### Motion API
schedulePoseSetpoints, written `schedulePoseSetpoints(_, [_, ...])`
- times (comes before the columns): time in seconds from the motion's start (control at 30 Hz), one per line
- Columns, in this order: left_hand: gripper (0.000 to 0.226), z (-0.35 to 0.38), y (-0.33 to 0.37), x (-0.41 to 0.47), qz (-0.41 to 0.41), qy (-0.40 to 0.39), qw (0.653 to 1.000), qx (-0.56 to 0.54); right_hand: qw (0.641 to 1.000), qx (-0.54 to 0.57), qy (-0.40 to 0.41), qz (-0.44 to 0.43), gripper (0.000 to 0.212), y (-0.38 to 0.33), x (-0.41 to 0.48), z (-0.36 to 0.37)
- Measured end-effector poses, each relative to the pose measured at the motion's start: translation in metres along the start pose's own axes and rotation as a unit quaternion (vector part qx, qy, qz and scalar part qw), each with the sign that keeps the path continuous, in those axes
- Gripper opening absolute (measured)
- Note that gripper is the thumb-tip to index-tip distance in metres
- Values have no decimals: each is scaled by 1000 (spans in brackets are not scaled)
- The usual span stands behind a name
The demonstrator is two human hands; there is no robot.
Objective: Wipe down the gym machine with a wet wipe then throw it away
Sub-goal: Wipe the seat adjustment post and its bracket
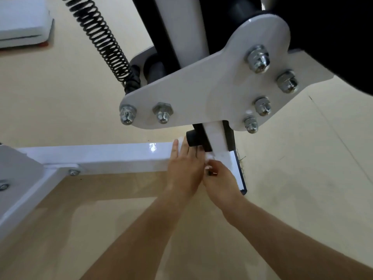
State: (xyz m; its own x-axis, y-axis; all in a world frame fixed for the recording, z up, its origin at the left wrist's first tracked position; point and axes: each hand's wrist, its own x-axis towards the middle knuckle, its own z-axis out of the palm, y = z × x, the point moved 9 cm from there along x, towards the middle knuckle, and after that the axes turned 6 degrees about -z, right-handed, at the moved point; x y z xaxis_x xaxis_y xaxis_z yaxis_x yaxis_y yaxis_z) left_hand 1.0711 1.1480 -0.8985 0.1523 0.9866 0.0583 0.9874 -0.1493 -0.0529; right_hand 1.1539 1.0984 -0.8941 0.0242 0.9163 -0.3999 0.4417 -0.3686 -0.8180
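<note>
The gym machine has a white floor bar running left to right, and above it a white bracket plate with several bolts. My left hand lies flat, fingers together, on the right end of the bar, with a sliver of white wet wipe showing at its fingertips. My right hand is just right of it, its fingers pinched on a small white bit of wipe beside the black-edged end of the bar. Most of the wipe is hidden under the hands.
A black coil spring slants down to the bracket. A black knob juts out just above my left fingertips. A white pad-like object lies on the beige tiled floor at the top left. Black machine parts fill the top right.
</note>
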Motion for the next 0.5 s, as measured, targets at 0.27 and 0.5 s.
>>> schedulePoseSetpoints(0.27, [81, 4, -106, -32, -124, 1, 992, 26, 994, -5, -98, 37, 59, 14, -20, 27])
schedulePoseSetpoints(0.5, [61, -8, -21, -22, 5, 62, 998, -11, 988, 64, -106, 90, 52, 19, -33, 2])
